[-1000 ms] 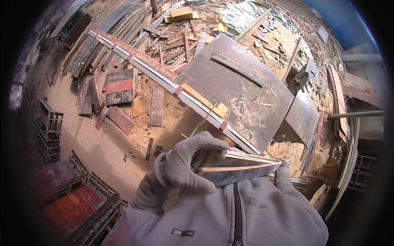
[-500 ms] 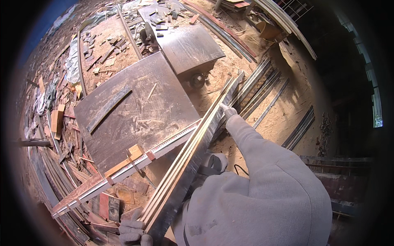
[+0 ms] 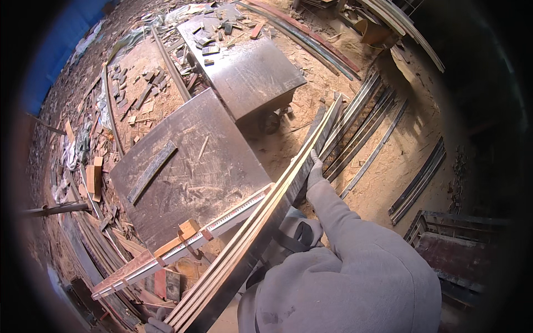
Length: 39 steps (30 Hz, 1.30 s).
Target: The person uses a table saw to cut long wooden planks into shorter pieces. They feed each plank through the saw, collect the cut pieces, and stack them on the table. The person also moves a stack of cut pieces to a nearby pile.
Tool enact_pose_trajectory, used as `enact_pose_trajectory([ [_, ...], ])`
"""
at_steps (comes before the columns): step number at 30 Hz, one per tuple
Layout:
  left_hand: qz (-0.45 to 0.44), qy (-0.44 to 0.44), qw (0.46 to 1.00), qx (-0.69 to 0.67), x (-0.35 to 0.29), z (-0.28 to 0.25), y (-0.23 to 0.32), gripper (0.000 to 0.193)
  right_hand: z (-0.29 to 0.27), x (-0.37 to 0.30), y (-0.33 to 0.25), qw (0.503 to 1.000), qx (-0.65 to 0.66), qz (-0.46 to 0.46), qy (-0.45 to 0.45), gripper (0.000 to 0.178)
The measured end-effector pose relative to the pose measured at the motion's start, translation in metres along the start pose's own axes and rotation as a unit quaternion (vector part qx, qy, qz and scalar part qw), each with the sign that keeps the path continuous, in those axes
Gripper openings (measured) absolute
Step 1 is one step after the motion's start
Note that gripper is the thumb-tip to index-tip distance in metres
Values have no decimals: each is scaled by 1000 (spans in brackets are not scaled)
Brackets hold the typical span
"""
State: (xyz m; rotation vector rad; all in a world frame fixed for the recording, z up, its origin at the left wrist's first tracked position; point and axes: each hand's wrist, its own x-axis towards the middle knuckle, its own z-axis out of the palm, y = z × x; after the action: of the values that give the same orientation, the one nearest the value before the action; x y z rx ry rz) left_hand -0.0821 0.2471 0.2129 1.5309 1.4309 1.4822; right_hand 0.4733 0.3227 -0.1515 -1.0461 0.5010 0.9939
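Observation:
A stack of several long plywood strips point(image 3: 244, 238), with pale cut edges and dark faces, slants across the front corner of a metal table. My right hand point(image 3: 316, 171), in a grey glove, grips the stack's right side towards its far end; its thumb shows and the other fingers are hidden. At the lower edge of the view my gloved left hand point(image 3: 159, 326) is closed around the near end, only partly visible. Beside the stack, a metal ruler fence point(image 3: 222, 220) with a wooden strip and block runs along the table's front edge.
The dusty metal table point(image 3: 183, 161) bears a loose dark strip point(image 3: 152, 172). A second, shinier metal table point(image 3: 255, 69) adjoins it, strewn with offcuts. Long strips point(image 3: 366, 122) lie on the sawdust-covered ground at right. Scrap boards point(image 3: 94, 244) are heaped at left.
The plywood strips have shifted slightly relative to the table, with both hands still on them. My left hand is now lower and less visible. The whole view has tilted a little.

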Motion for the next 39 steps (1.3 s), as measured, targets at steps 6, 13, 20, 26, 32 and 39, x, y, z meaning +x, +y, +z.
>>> enact_pose_trajectory([
  [6,65,-168,946,270,40,-42,3,34,39,-48,-26,996,35,28,-81,43],
  [13,181,-323,766,525,35,35,-56,105,122,-45,-36,988,27,59,-142,35],
  [20,67,-277,809,513,71,23,-118,52,209,-55,66,983,-34,117,-135,23],
  [26,-15,-320,796,513,95,-47,-235,50,226,-91,25,441,-861,-17,-253,78],
  [32,-52,-374,784,493,97,-62,-338,58,248,16,12,-27,-826,-432,-361,94],
  [39,-33,-415,777,472,93,-60,-408,65,249,67,24,-71,-878,-289,-376,31],
])
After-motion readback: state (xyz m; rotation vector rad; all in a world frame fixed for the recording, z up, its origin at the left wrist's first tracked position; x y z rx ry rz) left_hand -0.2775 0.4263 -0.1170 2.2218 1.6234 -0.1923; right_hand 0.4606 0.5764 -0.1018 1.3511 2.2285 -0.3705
